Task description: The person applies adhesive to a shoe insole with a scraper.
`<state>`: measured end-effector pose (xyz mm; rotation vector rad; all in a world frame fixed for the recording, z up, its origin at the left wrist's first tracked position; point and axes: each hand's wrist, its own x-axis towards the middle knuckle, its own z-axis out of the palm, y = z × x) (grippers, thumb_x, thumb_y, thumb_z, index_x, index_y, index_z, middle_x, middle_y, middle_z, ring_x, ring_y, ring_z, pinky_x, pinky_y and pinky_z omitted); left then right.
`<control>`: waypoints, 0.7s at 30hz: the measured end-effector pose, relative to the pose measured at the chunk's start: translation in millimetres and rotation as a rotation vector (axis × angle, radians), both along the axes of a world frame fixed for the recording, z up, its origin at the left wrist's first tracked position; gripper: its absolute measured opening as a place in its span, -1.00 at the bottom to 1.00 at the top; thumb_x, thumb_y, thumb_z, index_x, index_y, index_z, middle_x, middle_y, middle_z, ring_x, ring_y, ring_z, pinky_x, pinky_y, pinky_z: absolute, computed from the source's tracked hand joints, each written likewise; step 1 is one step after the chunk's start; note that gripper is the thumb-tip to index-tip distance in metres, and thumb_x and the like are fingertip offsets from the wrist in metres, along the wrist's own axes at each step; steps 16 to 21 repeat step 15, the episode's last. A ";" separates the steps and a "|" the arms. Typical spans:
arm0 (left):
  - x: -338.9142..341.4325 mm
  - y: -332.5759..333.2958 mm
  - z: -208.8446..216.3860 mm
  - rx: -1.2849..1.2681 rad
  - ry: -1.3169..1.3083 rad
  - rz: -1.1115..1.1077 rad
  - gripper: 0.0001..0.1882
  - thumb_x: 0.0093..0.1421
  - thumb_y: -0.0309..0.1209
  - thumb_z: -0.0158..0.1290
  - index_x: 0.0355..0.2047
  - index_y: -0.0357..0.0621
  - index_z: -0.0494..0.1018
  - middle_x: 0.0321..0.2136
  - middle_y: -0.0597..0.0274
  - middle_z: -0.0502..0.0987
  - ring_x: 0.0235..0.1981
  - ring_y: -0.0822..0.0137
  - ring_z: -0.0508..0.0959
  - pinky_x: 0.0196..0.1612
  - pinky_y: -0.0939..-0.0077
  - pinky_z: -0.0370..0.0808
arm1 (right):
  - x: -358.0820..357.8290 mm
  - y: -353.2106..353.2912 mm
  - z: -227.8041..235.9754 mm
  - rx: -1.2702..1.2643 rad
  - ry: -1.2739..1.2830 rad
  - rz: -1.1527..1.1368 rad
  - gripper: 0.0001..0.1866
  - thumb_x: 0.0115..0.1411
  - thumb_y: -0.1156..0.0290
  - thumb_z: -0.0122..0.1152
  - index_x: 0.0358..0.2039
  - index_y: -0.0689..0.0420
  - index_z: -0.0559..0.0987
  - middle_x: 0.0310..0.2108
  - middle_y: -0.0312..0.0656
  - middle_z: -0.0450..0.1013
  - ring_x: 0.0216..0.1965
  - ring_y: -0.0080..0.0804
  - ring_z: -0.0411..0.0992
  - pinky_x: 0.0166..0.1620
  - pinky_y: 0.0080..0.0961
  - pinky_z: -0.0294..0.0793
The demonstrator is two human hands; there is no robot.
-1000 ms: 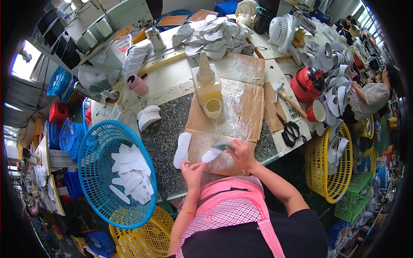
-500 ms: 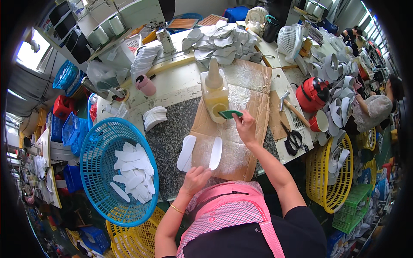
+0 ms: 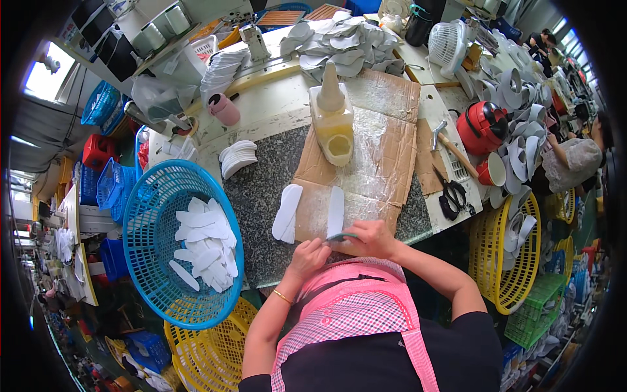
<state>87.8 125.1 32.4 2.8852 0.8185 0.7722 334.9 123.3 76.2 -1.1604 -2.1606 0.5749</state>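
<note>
My right hand [image 3: 371, 239] grips a green flat scraper [image 3: 341, 236], its edge against the near end of a long white insole-shaped piece [image 3: 336, 209]. Close by on the left, my left hand [image 3: 309, 257] has its fingers pressed together at that same near end; the exact contact is partly hidden. The piece lies on a glue-smeared cardboard sheet [image 3: 379, 157]. To its left rest a few overlapping white pieces [image 3: 287, 212]. Beyond stands a translucent plastic bottle [image 3: 332, 121] with a cone top, yellowish glue and a round opening in its side.
At left, a blue basket [image 3: 134, 242] holds many loose white pieces. A small white stack [image 3: 238, 158] and a pink cup [image 3: 224, 110] stand on the table. On the right lie a hammer [image 3: 457, 155] and black scissors [image 3: 451, 196]. Grey-white parts [image 3: 346, 42] are heaped at the back.
My right hand has come from the bottle's opening down to the near end of the white piece, bringing the green scraper. My left hand has moved slightly right, beside it.
</note>
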 end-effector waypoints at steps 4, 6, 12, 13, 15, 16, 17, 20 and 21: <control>1.5 -0.9 -1.0 -0.046 -0.033 0.014 -0.86 0.05 -0.46 0.09 -0.52 -0.02 0.32 -0.58 0.39 0.42 -0.46 0.41 0.46 -0.48 0.49 0.36 | 6.5 39.6 -28.7 0.111 -0.202 -0.243 -0.79 0.01 0.48 0.30 -0.28 0.02 0.63 -0.44 -0.22 0.48 -0.48 -0.20 0.54 -0.47 -0.31 0.52; 2.6 1.4 10.2 -0.111 -0.138 0.049 -0.83 0.04 -0.48 0.13 -0.52 -0.03 0.32 -0.55 0.37 0.46 -0.48 0.39 0.46 -0.48 0.47 0.38 | 12.2 77.4 -23.2 0.143 -0.177 -0.317 -0.82 0.05 0.47 0.28 -0.28 0.02 0.63 -0.43 -0.22 0.48 -0.47 -0.18 0.54 -0.45 -0.30 0.52; -11.1 2.7 61.6 -0.234 -0.571 0.448 -0.61 -0.07 -0.62 0.32 -0.51 -0.06 0.25 -0.47 0.27 0.62 -0.55 0.29 0.45 -0.51 0.41 0.42 | 1.4 73.0 -9.3 0.025 -0.088 -0.225 -0.90 0.21 0.40 0.26 -0.26 0.06 0.62 -0.39 -0.15 0.48 -0.44 -0.05 0.50 -0.43 -0.24 0.47; -17.9 2.1 71.0 -0.254 -0.676 0.516 -0.55 -0.10 -0.65 0.35 -0.51 -0.06 0.22 -0.47 0.25 0.64 -0.56 0.27 0.43 -0.51 0.42 0.41 | 7.7 68.0 -15.9 -0.010 -0.076 -0.317 -0.89 0.21 0.41 0.26 -0.24 0.07 0.62 -0.38 -0.14 0.50 -0.44 -0.07 0.51 -0.42 -0.25 0.47; -42.5 3.3 91.1 -0.137 -0.730 0.608 -0.47 -0.11 -0.69 0.34 -0.46 -0.04 0.14 -0.49 0.29 0.63 -0.57 0.34 0.31 -0.49 0.49 0.29 | 9.8 75.5 -25.5 -0.036 -0.052 -0.385 -0.88 0.21 0.42 0.27 -0.23 0.07 0.62 -0.36 -0.14 0.51 -0.44 -0.09 0.52 -0.42 -0.26 0.48; -42.5 3.3 91.1 -0.137 -0.730 0.608 -0.47 -0.11 -0.69 0.34 -0.46 -0.04 0.14 -0.49 0.29 0.63 -0.57 0.34 0.31 -0.49 0.49 0.29 | 9.8 75.5 -25.5 -0.036 -0.052 -0.385 -0.88 0.21 0.42 0.27 -0.23 0.07 0.62 -0.36 -0.14 0.51 -0.44 -0.09 0.52 -0.42 -0.26 0.48; -42.5 3.3 91.1 -0.137 -0.730 0.608 -0.47 -0.11 -0.69 0.34 -0.46 -0.04 0.14 -0.49 0.29 0.63 -0.57 0.34 0.31 -0.49 0.49 0.29 | 9.8 75.5 -25.5 -0.036 -0.052 -0.385 -0.88 0.21 0.42 0.27 -0.23 0.07 0.62 -0.36 -0.14 0.51 -0.44 -0.09 0.52 -0.42 -0.26 0.48; -42.5 3.3 91.1 -0.137 -0.730 0.608 -0.47 -0.11 -0.69 0.34 -0.46 -0.04 0.14 -0.49 0.29 0.63 -0.57 0.34 0.31 -0.49 0.49 0.29 | 9.8 75.5 -25.5 -0.036 -0.052 -0.385 -0.88 0.21 0.42 0.27 -0.23 0.07 0.62 -0.36 -0.14 0.51 -0.44 -0.09 0.52 -0.42 -0.26 0.48; -42.5 3.3 91.1 -0.137 -0.730 0.608 -0.47 -0.11 -0.69 0.34 -0.46 -0.04 0.14 -0.49 0.29 0.63 -0.57 0.34 0.31 -0.49 0.49 0.29 | 9.8 75.5 -25.5 -0.036 -0.052 -0.385 -0.88 0.21 0.42 0.27 -0.23 0.07 0.62 -0.36 -0.14 0.51 -0.44 -0.09 0.52 -0.42 -0.26 0.48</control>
